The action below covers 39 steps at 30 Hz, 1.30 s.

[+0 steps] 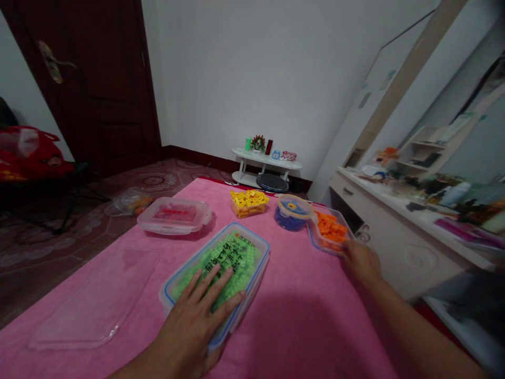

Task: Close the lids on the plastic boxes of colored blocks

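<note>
At the near middle of the pink-covered tabletop (307,321) stands a clear box with a blue rim (265,247), open and filled with green bricks (236,255). The left hand (197,316) lies flat on those bricks, fingers spread and gripping nothing; it looks placed to press the heap level or to steady the box. The loose clear lid (98,305) lies to the left on the cloth, probably this box's own, set within easy reach.

To the right, the right hand (361,263) rests at the near edge of the open box of orange bricks (330,227). Its fingers touch the rim, but I cannot tell whether they clasp it.

Farther off, a round tub of blue pieces (290,220), a heap of yellow bricks (248,199) and a lidded box of red bricks (174,215) stand in a loose row, one colour to each.
</note>
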{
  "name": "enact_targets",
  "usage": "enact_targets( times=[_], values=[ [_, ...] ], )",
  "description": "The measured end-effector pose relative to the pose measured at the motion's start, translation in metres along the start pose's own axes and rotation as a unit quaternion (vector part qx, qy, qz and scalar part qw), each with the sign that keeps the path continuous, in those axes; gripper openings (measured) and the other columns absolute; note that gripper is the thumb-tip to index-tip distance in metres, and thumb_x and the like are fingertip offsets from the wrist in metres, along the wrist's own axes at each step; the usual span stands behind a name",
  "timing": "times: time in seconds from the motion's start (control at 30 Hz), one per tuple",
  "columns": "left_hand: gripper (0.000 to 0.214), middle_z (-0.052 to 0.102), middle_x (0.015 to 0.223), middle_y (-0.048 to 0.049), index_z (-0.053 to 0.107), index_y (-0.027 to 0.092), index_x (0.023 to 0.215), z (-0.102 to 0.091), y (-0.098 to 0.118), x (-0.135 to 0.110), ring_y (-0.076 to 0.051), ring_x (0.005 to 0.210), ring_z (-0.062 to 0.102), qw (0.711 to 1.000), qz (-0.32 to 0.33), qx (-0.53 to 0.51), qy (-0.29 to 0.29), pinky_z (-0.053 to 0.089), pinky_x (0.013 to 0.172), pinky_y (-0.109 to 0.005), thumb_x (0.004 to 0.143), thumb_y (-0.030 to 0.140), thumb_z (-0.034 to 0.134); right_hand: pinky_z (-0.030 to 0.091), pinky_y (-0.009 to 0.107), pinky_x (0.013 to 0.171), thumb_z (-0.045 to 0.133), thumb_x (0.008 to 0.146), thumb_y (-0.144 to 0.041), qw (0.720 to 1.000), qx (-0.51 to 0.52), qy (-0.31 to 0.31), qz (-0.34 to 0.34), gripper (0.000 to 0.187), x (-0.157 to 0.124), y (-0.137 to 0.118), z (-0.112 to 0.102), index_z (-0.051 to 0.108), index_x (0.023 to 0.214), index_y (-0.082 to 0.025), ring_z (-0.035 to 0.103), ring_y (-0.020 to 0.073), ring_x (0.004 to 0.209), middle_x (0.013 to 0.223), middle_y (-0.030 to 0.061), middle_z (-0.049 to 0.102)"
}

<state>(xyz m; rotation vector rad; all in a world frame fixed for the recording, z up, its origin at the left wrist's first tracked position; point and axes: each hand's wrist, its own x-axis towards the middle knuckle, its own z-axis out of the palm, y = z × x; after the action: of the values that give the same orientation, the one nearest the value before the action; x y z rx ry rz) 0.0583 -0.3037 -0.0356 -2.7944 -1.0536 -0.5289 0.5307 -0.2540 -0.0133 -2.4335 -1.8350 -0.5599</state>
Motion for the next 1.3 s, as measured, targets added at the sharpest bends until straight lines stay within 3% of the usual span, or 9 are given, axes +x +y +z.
enact_targets(
  times=[0.3, 0.6, 0.7, 0.77, 0.9, 0.97, 1.07, 1.17, 1.3],
  values=[
    [0.075, 0.022, 0.154, 0.0008, 0.037, 0.038, 0.139, -0.017, -0.037, -0.006, -0.030, 0.139, 0.025, 0.998, 0.054, -0.026, -0.022, 0.025, 0.111, -0.049, 0.070, 0.019, 0.058, 0.031, 0.025, 0.060, 0.046, 0.087, -0.034, 0.993, 0.044, -0.084, -0.073, 0.023, -0.053, -0.032, -0.047, 0.061, 0.082, -0.018, 0.060, 0.0188, 0.075, 0.084, 0.0078, 0.068],
    [0.069, 0.031, 0.151, 0.0019, 0.040, 0.041, 0.136, -0.022, -0.081, -0.029, -0.026, 0.137, 0.031, 0.999, 0.006, 0.021, -0.028, 0.030, 0.109, -0.048, 0.078, 0.008, 0.050, 0.026, 0.025, 0.053, 0.045, 0.087, -0.036, 0.948, 0.252, -0.174, -0.083, 0.026, -0.144, -0.169, -0.116, 0.060, 0.074, -0.019, 0.056, 0.0158, 0.060, 0.072, 0.0052, 0.067],
    [0.068, 0.027, 0.152, -0.0023, 0.042, 0.040, 0.136, -0.029, -0.071, -0.033, -0.029, 0.136, 0.032, 1.000, -0.018, 0.012, -0.012, 0.032, 0.107, -0.052, 0.077, 0.007, 0.051, 0.031, 0.026, 0.055, 0.063, 0.073, -0.038, 0.910, 0.312, -0.246, -0.117, 0.018, -0.165, -0.194, -0.136, 0.064, 0.080, -0.021, 0.059, 0.0186, 0.065, 0.082, 0.0053, 0.069],
    [0.058, 0.030, 0.151, -0.0047, 0.048, 0.037, 0.133, -0.035, -0.053, -0.034, -0.029, 0.134, 0.035, 0.999, -0.033, -0.025, 0.027, 0.033, 0.107, -0.051, 0.080, 0.012, 0.053, 0.037, 0.028, 0.060, 0.068, 0.068, -0.040, 0.904, 0.331, -0.234, -0.135, 0.024, -0.169, -0.190, -0.143, 0.066, 0.085, -0.024, 0.061, 0.0213, 0.072, 0.090, 0.0052, 0.070],
    [0.042, 0.056, 0.129, -0.0042, 0.051, 0.034, 0.129, -0.037, -0.002, -0.029, -0.019, 0.116, 0.053, 0.979, -0.011, -0.203, 0.004, 0.044, 0.098, -0.034, 0.089, 0.020, 0.046, 0.044, 0.036, 0.081, 0.053, 0.080, -0.044, 0.951, 0.296, -0.030, -0.082, 0.025, -0.147, -0.135, -0.125, 0.065, 0.093, -0.026, 0.060, 0.0250, 0.092, 0.101, 0.0063, 0.067],
    [0.039, 0.063, 0.115, -0.0054, 0.052, 0.030, 0.128, -0.030, 0.020, -0.024, -0.018, 0.102, 0.060, 0.948, -0.042, -0.310, -0.051, 0.049, 0.089, -0.031, 0.090, 0.028, 0.048, 0.041, 0.040, 0.092, 0.050, 0.082, -0.041, 0.967, 0.245, 0.042, -0.051, 0.026, -0.129, -0.096, -0.101, 0.064, 0.096, -0.024, 0.057, 0.0270, 0.102, 0.108, 0.0085, 0.064],
    [0.057, 0.064, 0.103, -0.0083, 0.041, 0.023, 0.136, -0.017, 0.039, -0.012, -0.016, 0.077, 0.062, 0.869, -0.167, -0.458, -0.079, 0.052, 0.068, -0.027, 0.084, 0.041, 0.056, 0.038, 0.044, 0.098, 0.046, 0.082, -0.041, 0.979, 0.193, 0.068, -0.026, 0.038, -0.109, -0.044, -0.057, 0.063, 0.105, -0.015, 0.053, 0.0299, 0.109, 0.114, 0.0145, 0.060],
    [0.078, 0.063, 0.100, -0.0101, 0.026, 0.019, 0.143, -0.013, 0.045, 0.004, -0.014, 0.069, 0.062, 0.748, -0.269, -0.599, -0.095, 0.049, 0.056, -0.023, 0.080, 0.052, 0.057, 0.038, 0.042, 0.100, 0.041, 0.085, -0.044, 0.977, 0.214, 0.004, 0.009, 0.044, -0.100, -0.011, -0.020, 0.062, 0.107, -0.012, 0.056, 0.0284, 0.109, 0.113, 0.0156, 0.062],
    [0.069, 0.062, 0.096, -0.0097, 0.042, 0.021, 0.131, -0.018, 0.053, 0.024, -0.016, 0.067, 0.065, 0.567, -0.340, -0.729, -0.178, 0.050, 0.050, -0.021, 0.078, 0.065, 0.049, 0.040, 0.040, 0.098, 0.034, 0.088, -0.047, 0.967, 0.243, -0.032, 0.068, 0.051, -0.094, 0.007, 0.005, 0.063, 0.108, -0.009, 0.057, 0.0280, 0.109, 0.114, 0.0178, 0.063]
  ],
)
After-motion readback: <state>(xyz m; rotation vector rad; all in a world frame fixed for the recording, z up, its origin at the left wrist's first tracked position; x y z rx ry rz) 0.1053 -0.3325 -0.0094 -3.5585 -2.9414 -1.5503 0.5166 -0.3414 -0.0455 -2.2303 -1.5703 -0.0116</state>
